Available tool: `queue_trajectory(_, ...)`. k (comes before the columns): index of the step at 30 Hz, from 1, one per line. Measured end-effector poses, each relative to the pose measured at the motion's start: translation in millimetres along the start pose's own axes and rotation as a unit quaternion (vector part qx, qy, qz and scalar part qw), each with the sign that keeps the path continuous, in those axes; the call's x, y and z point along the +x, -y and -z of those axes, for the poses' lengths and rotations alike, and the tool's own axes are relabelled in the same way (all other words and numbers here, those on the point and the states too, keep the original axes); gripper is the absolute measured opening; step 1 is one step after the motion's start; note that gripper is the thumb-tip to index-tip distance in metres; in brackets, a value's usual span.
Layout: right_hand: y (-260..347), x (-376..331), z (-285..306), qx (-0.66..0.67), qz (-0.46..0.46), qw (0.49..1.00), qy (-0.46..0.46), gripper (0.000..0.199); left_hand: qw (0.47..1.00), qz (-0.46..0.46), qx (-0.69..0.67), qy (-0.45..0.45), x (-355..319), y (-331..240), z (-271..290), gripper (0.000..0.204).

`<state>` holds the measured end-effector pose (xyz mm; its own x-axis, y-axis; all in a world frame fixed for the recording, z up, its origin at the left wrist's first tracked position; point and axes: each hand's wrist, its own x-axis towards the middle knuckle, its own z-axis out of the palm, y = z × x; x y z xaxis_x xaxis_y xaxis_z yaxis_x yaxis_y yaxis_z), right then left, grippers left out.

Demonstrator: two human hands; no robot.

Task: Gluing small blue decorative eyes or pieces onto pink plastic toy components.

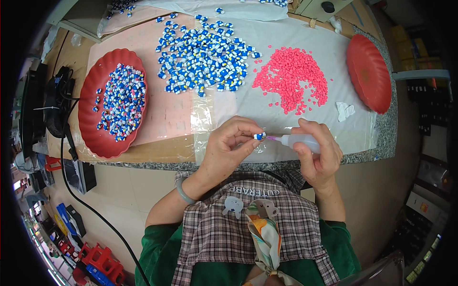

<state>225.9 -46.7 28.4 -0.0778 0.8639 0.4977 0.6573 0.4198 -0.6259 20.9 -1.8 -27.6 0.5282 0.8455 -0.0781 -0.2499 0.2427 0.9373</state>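
Here, left hand (229,143) pinching blue-white bead (259,136), apparently touching glue bottle (299,141) tip, near table edge (157,165).

We list a red ridged tray (102,138) holding blue, white and pink pieces (121,100). Right of it: blue-white pieces (205,55), then pink beads (292,78).

My left hand (228,143) is raised, thumb and fingertips pinched together. My right hand (318,152) curls closed, both forearms bent inward.

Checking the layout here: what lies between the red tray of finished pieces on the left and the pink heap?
In the head view, a pile of blue-and-white pieces lies between the red tray and the pink heap.
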Motion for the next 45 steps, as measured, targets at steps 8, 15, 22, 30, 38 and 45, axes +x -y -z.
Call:
queue_trajectory(8,-14,-10,1,0.173,-0.16,0.971,-0.046,0.029,1.0,-0.004,-0.015,0.006,1,3,1,0.023)
queue_trajectory(15,-43,-5,11,0.421,-0.299,0.854,-0.068,0.036,1.0,-0.009,-0.029,0.003,0,5,1,0.023)
queue_trajectory(22,-51,-5,-2,0.146,-0.311,0.939,-0.012,0.022,1.0,-0.009,-0.024,0.004,0,3,0,0.023)
queue_trajectory(30,-43,5,-19,-0.12,-0.194,0.973,0.04,0.017,1.0,-0.008,-0.024,0.003,0,3,1,0.022)
queue_trajectory(38,-40,12,-17,-0.133,-0.156,0.975,0.091,0.02,1.0,0.0,-0.015,0.002,-1,1,2,0.021)
queue_trajectory(45,-43,20,-14,-0.131,-0.14,0.971,0.144,0.023,0.998,0.01,-0.068,0.001,-3,4,3,0.021)
